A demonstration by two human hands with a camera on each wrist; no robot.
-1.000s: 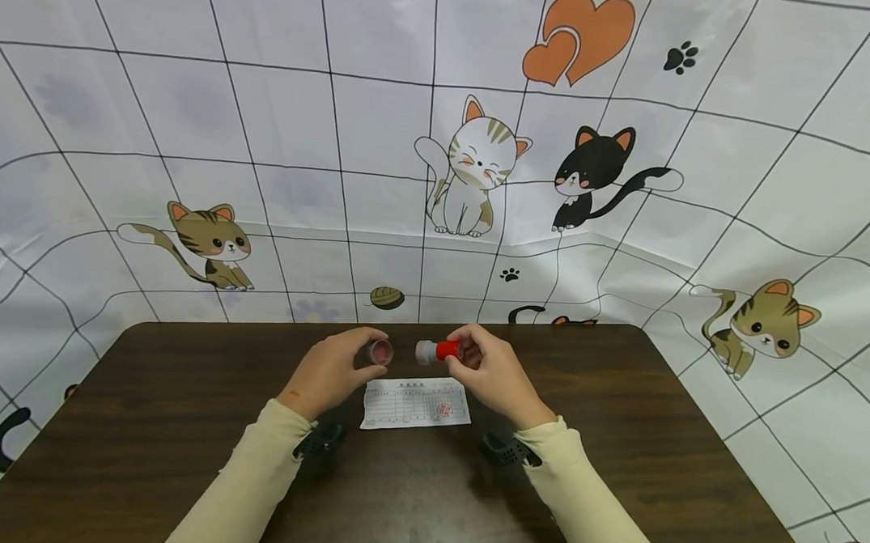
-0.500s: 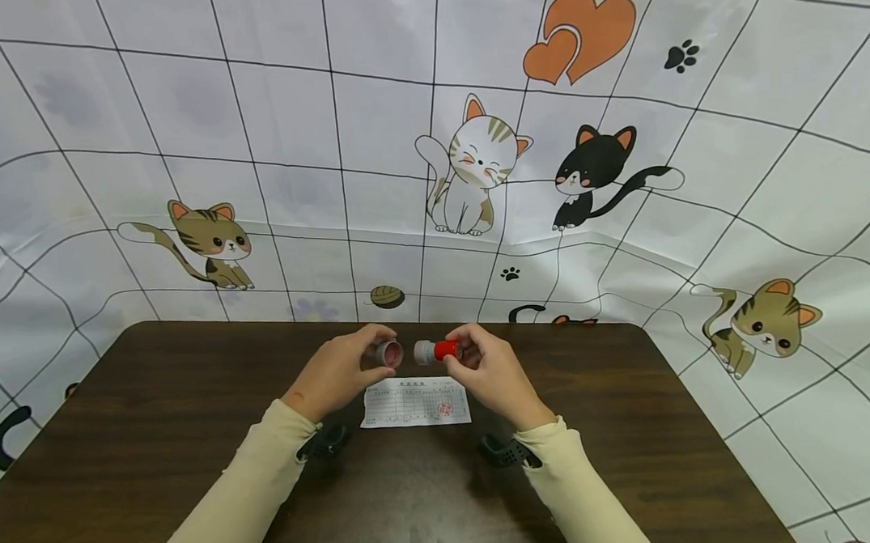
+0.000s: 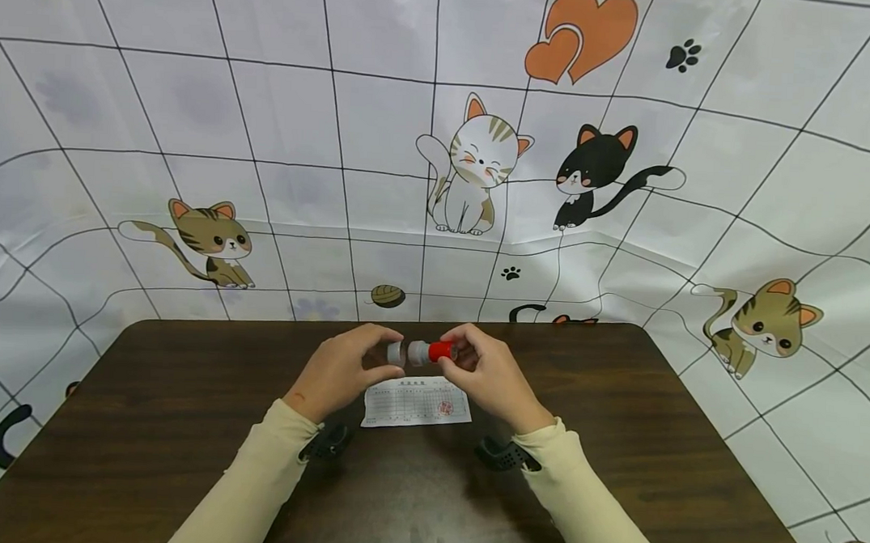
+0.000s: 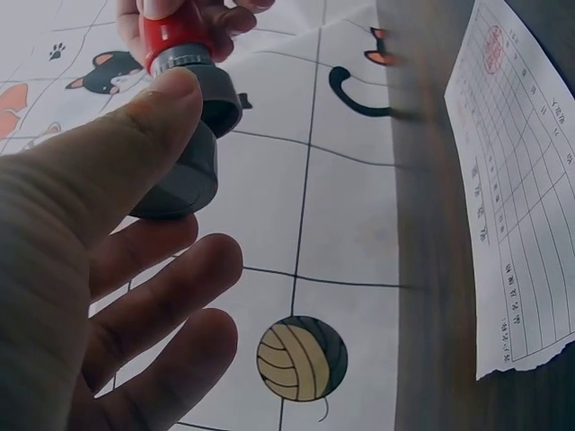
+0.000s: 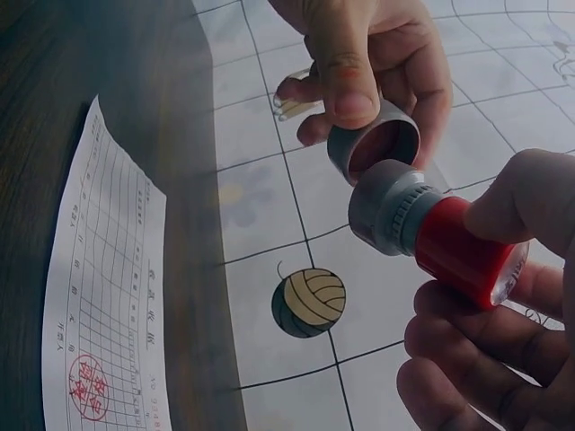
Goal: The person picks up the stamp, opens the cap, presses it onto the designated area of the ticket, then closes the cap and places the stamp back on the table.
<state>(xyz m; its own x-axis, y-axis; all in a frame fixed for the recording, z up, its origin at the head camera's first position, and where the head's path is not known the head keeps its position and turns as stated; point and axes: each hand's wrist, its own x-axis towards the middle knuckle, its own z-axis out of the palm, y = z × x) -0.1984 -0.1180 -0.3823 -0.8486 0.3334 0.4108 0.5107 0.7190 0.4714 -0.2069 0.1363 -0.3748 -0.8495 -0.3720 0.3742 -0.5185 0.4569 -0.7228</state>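
In the head view my left hand [image 3: 343, 370] pinches a round grey cap [image 3: 395, 353] between thumb and fingers. Opposite it, my right hand [image 3: 493, 379] grips a round ink stamp [image 3: 442, 351] by its red body, grey end pointing left. The right wrist view shows the cap's open mouth [image 5: 384, 148] facing the stamp's grey end [image 5: 386, 202], with the cap tilted and overlapping it there. Both hands are over the back of the table, just beyond a paper slip [image 3: 407, 412]. A red round imprint [image 3: 445, 408] is on the slip's right part.
The dark wooden table [image 3: 166, 422] ends at its back edge against a white cloth [image 3: 365, 204] with grid lines and printed cats. Dark bands [image 3: 325, 441] are worn around both wrists.
My left hand has moved slightly right and turned the cap's mouth from facing the camera toward the stamp. The stamp has shifted slightly left, narrowing the gap. The slip stays put.
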